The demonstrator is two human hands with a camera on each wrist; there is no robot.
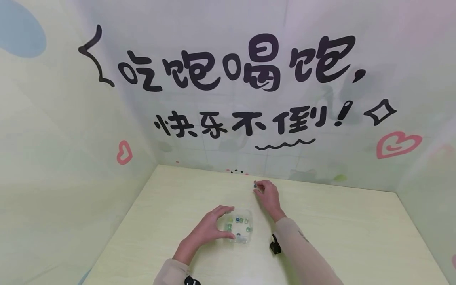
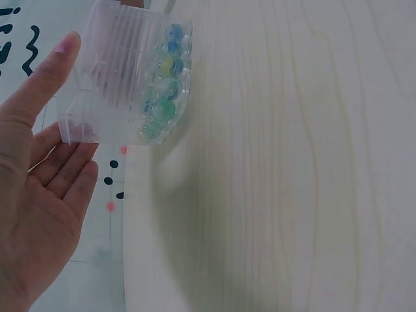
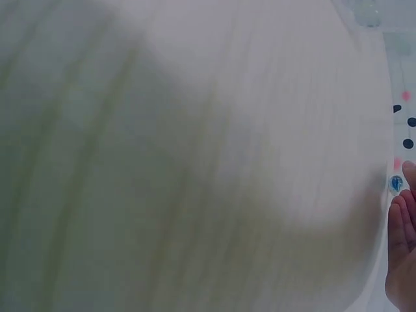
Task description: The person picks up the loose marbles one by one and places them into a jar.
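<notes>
My left hand (image 1: pixel 208 227) curves around the left side of a clear plastic box (image 1: pixel 243 239), fingers at its far edge and thumb at its near edge. Several green and blue glass marbles (image 2: pixel 164 109) show through the wall of the box. Farther off and to the right, my right hand (image 1: pixel 269 198) is near the table's back edge, holding a small blue marble (image 1: pixel 255 185) at its fingertips. The right wrist view cuts off most of that hand (image 3: pixel 403 247), with the blue marble (image 3: pixel 396 184) between thumb and fingers.
The pale wood-grain table (image 1: pixel 338 237) runs back to a printed cloth wall (image 1: pixel 221 158) with dark lettering. Another cloth wall (image 1: pixel 71 178) stands along the left. Black straps (image 1: pixel 275 244) are on the wrists.
</notes>
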